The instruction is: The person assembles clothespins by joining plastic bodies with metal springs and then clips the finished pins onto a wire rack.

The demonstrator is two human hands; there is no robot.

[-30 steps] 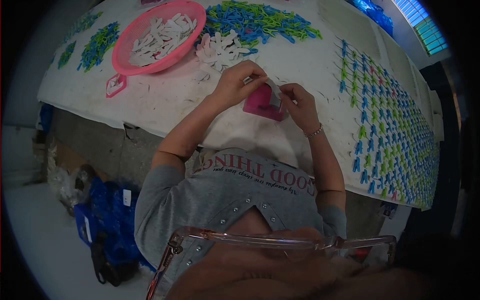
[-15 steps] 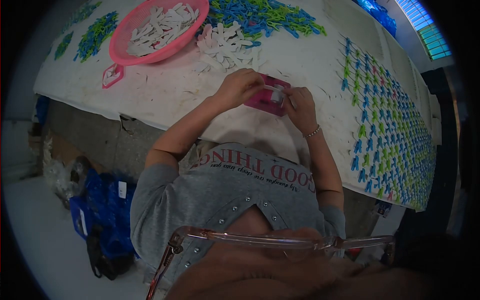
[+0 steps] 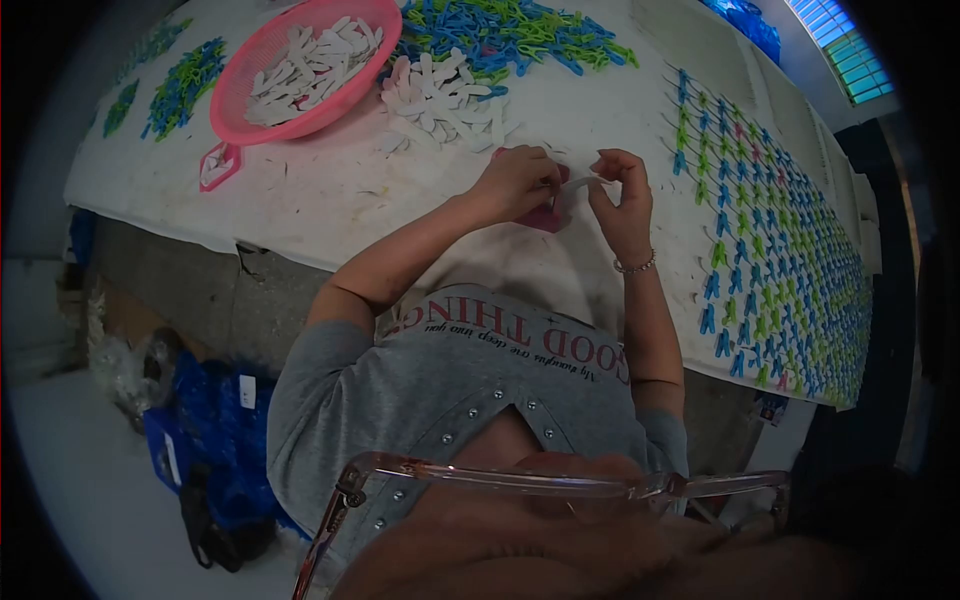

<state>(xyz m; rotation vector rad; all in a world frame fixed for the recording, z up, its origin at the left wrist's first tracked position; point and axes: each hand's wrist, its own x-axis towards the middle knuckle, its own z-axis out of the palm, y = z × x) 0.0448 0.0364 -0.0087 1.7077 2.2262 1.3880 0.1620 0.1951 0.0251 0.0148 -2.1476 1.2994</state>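
Observation:
A narrow white strip [image 3: 578, 185] spans the small gap between my two hands, curving slightly. My left hand [image 3: 515, 185] is closed at the strip's left end, its fingertips bent down over a small pink box [image 3: 541, 218]. That hand covers most of the box and whatever sits inside. My right hand [image 3: 625, 205], with a beaded bracelet at the wrist, has the strip's other end at its thumb, index finger raised. Just beyond the box lies a loose pile of white flat pieces [image 3: 440, 105].
A pink basket [image 3: 225, 105] of white pieces stands at the far left beside a small pink hexagonal tray [image 3: 232, 170]. Blue and green clips [image 3: 520, 35] are heaped behind. Rows of clips [image 3: 760, 240] cover the table's right side. Blue bags [image 3: 215, 420] lie below, left.
My left hand has moved right and down over the pink box, hiding the white roll seen in it. My right hand has shifted slightly right, its index finger lifting.

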